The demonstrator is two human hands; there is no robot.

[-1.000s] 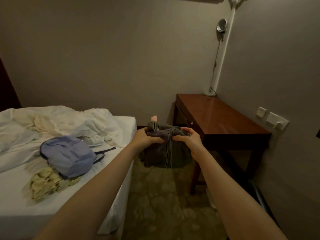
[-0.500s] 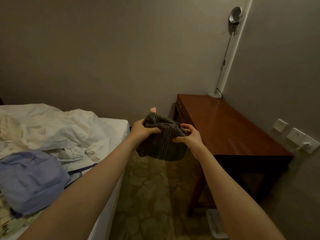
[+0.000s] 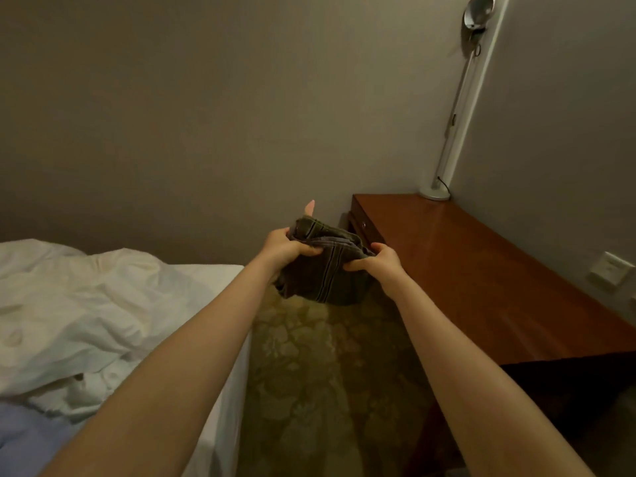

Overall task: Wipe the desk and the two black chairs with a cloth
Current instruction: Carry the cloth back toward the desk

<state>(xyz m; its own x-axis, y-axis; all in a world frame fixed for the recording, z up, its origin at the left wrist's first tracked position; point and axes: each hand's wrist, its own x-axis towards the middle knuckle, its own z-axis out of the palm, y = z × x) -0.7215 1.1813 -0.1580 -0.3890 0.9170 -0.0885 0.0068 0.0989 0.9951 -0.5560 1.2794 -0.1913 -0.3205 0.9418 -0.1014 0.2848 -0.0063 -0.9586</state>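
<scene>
Fingers (image 3: pixel 310 251): ours, left hand (image 3: pixel 285 247) and right hand (image 3: pixel 377 261), curled round the bunched striped cloth (image 3: pixel 323 284).
Cloth: midair, off the counter's (image 3: pixel 464 270) left edge.
Risk: we judge a wipe could knock the lamp (image 3: pixel 434 193) at the far corner.

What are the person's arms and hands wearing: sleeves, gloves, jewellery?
Nothing. The left forearm and right forearm are bare to the frame's edge, no sleeves. The left hand and right hand have no gloves, and no watch, bracelet or rings show.

Bed (image 3: pixel 113 325) lies left, desk (image 3: pixel 481 277) right, lamp (image 3: pixel 434 193) on desk.
</scene>
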